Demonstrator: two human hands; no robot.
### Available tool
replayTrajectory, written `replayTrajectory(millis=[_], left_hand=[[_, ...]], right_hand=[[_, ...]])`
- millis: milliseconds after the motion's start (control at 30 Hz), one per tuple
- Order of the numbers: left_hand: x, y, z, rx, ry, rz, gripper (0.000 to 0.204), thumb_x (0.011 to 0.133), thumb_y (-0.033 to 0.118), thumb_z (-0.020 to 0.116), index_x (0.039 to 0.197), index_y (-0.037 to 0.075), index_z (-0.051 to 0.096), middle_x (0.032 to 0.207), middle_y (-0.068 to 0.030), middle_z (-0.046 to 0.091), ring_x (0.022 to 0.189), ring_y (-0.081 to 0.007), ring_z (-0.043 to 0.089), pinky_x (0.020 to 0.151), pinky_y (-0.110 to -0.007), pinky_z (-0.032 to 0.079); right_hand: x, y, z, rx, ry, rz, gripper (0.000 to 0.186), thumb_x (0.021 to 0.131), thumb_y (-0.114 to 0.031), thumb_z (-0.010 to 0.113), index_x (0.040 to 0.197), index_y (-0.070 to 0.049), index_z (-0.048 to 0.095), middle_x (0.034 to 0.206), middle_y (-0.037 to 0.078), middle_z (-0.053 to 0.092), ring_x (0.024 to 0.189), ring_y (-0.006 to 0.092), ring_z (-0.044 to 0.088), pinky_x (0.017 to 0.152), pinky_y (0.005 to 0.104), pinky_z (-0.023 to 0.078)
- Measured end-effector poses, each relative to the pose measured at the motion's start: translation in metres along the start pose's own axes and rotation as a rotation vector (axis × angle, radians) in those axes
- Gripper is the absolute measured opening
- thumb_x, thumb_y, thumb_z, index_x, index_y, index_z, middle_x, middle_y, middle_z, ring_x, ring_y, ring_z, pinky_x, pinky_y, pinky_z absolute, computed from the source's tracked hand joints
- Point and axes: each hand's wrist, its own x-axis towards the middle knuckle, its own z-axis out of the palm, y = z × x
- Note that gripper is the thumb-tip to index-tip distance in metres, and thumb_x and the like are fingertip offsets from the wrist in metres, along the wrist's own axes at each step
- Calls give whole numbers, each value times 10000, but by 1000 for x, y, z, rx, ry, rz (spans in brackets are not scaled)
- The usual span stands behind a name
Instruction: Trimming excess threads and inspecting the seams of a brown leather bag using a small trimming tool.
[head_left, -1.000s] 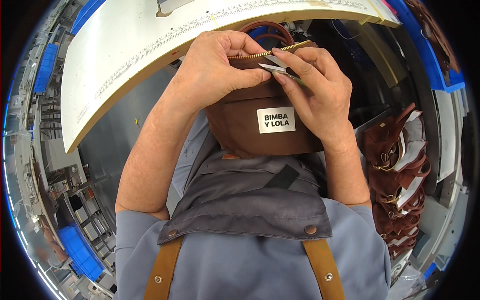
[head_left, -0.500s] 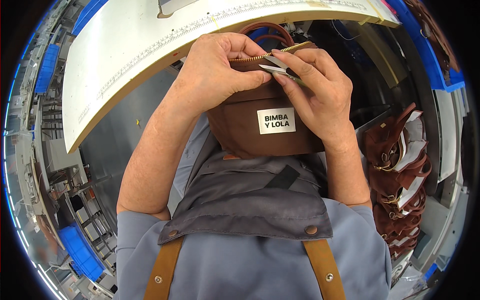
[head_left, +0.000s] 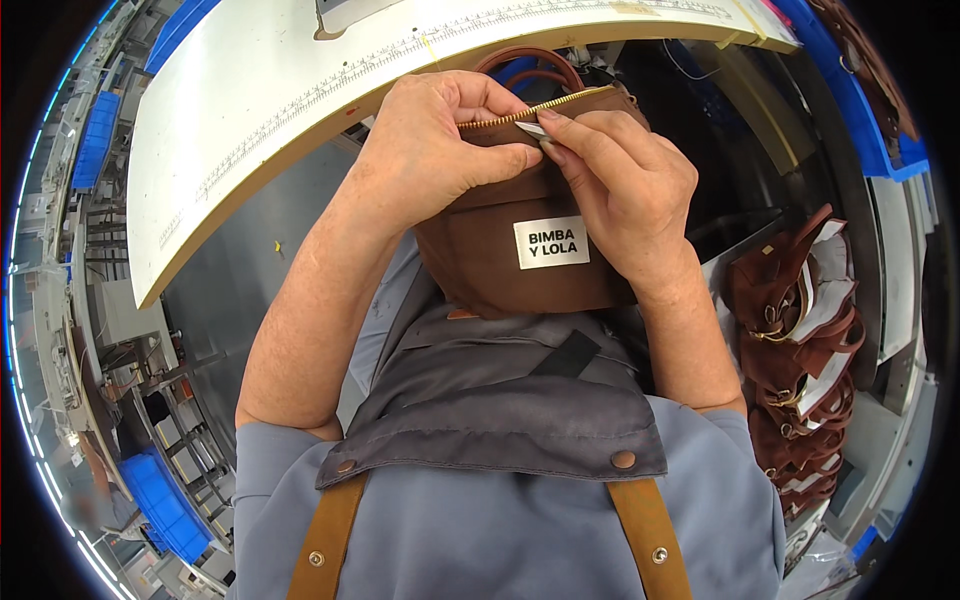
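Note:
A brown handbag with a white label rests on my lap. Along its top edge runs a brass-toothed zipper, and a brown handle stands up behind it. My left hand pinches the bag's edge just below the zipper, thumb in front and fingers over the top. In my right hand is a pair of thread snips, blades pressed together and pointing left toward my left thumb. Their tip lies at the fabric just under the zipper teeth. Most of the snips is hidden by my fingers.
A white table with ruler markings curves across the far side. Several brown bags are stacked at my right. A blue bin holds brown pieces at the far right, and blue crates stand on the left.
The snips' blades, spread apart before, have come together. My right fingers have closed in, and the hand has shifted slightly left. My left hand keeps its pinch on the bag.

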Motion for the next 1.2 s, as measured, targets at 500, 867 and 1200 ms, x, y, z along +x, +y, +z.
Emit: replayTrajectory(millis=[500, 867, 1200], left_hand=[[-1, -6, -3, -132, -12, -28, 243, 767, 40, 846, 978, 1, 733, 901, -68, 746, 805, -97, 682, 752, -232, 548], [-3, -5, 0, -95, 9, -40, 228, 772, 38, 841, 968, -3, 733, 886, -64, 747, 775, -87, 679, 726, -225, 546], [-4, -6, 1, -100, 19, -24, 224, 773, 33, 839, 968, 3, 734, 893, -60, 747, 780, -85, 676, 736, -226, 547]], right_hand=[[-6, 8, -12, 190, -16, 163, 289, 797, -146, 801, 1077, -107, 742, 922, 39, 707, 748, 192, 698, 610, 291, 540], [-3, 6, -12, 170, -6, 121, 290, 792, -156, 800, 1072, -107, 742, 902, 31, 705, 715, 194, 687, 592, 291, 528], [-4, 6, -8, 166, 22, 119, 274, 792, -148, 796, 1058, -111, 743, 894, 26, 709, 689, 185, 677, 576, 287, 518]])
